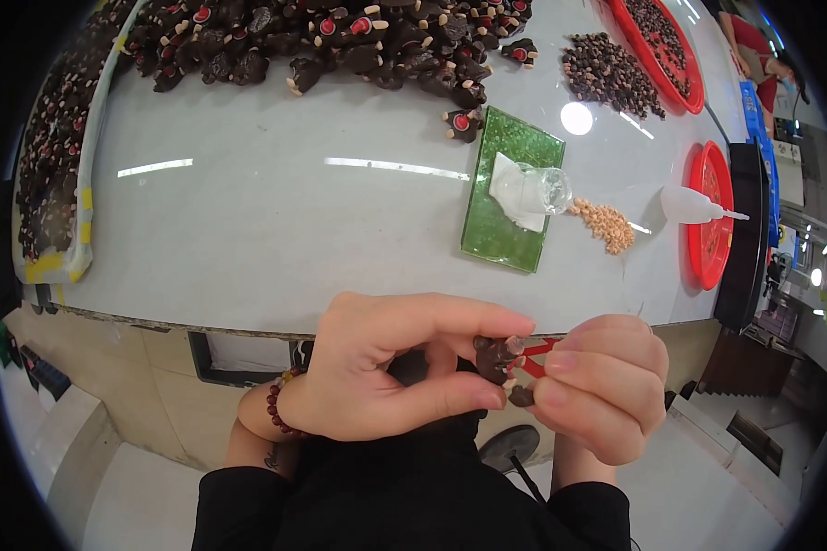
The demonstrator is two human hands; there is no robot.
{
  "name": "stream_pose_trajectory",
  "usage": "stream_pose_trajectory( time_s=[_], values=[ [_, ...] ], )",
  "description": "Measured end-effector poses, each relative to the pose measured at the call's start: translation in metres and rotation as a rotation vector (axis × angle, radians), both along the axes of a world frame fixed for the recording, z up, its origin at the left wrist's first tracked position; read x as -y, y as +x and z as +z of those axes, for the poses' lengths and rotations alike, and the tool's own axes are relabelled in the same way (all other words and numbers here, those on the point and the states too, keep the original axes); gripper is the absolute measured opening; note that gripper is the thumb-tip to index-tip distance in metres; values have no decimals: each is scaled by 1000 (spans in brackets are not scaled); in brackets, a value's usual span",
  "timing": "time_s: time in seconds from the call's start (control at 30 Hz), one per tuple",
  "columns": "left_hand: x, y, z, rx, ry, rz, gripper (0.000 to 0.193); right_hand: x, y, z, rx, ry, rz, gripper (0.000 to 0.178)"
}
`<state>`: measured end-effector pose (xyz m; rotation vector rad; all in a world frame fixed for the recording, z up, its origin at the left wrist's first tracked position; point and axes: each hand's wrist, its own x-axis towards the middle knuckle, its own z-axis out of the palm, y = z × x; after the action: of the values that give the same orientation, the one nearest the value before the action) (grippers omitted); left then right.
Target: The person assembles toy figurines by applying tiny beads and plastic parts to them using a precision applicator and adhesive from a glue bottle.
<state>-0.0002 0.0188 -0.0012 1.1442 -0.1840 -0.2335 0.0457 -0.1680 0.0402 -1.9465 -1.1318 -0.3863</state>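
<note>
Just past the table's near edge, my left hand (377,367) holds a small dark brown figurine (494,358) between thumb and fingers. Pale beige bits show along the figurine's right side. Facing it, my right hand (611,381) is closed, its thumb and fingertips pinching a small dark piece (521,396) against or very near the figurine's lower end. Whether the two parts touch is hard to make out. Farther up, a green glass slab (487,216) carries a white cloth (503,188) and a small clear cup lying on its side (551,191).
Beside the cup lies a pile of small beige pieces (608,230). A white dropper bottle (689,205) rests by a red tray (708,248). Small dark pieces (611,73) are heaped near another red tray (694,92). Many brown figurines (358,55) fill the far side; a full tray (84,220) stands left.
</note>
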Motion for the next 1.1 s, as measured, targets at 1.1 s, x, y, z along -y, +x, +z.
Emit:
stream_pose_trajectory(
  time_s=[1.1],
  values=[
    [-10, 0, 7, 405, 403, 346, 17, 1, -3, 9, 7, -88, 8, 23]
  ],
)
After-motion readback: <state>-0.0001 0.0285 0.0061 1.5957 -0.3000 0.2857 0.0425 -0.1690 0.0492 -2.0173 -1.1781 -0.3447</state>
